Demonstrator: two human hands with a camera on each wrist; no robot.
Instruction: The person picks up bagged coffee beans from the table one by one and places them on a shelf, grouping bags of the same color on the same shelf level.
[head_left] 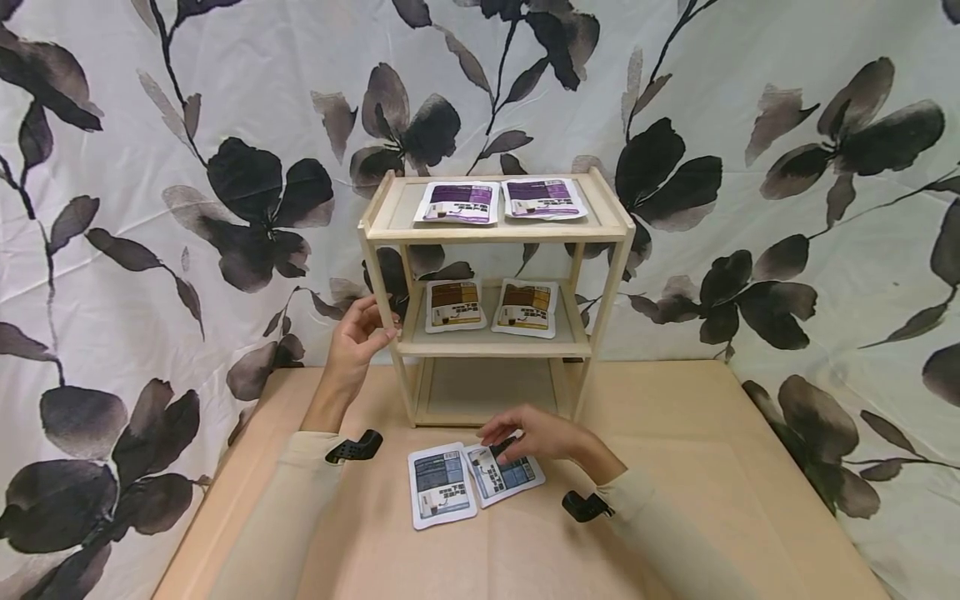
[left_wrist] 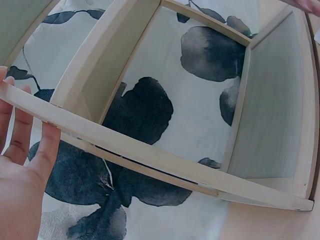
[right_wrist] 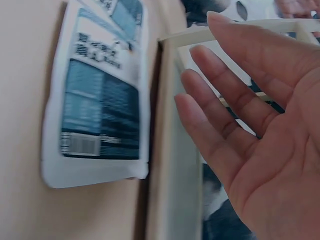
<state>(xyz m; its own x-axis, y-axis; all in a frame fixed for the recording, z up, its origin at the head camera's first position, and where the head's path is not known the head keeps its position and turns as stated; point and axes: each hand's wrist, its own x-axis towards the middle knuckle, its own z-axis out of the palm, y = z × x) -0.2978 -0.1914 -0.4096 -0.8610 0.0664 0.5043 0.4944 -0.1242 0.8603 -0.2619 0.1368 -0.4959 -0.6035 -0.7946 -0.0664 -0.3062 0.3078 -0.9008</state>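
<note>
A three-tier wooden shelf (head_left: 495, 351) stands in the middle of the head view. My left hand (head_left: 357, 340) holds its left front post (left_wrist: 145, 148), fingers reaching behind the wood. My right hand (head_left: 536, 435) hovers near the foot of the shelf with loosely bent fingers, nothing in them. Beneath it lies a white pouch with a blue label (head_left: 504, 477), partly covered by the hand in the head view. A second blue-labelled pouch (head_left: 442, 486) lies flat on the table to its left, the two overlapping slightly at their edges.
Two purple-labelled pouches (head_left: 459, 203) lie side by side on the top tier. On the middle tier are two brown-labelled pouches (head_left: 455, 306). The bottom tier (head_left: 487, 390) shows a bare panel. Behind the table (head_left: 660, 467) hangs a floral cloth (head_left: 525, 100).
</note>
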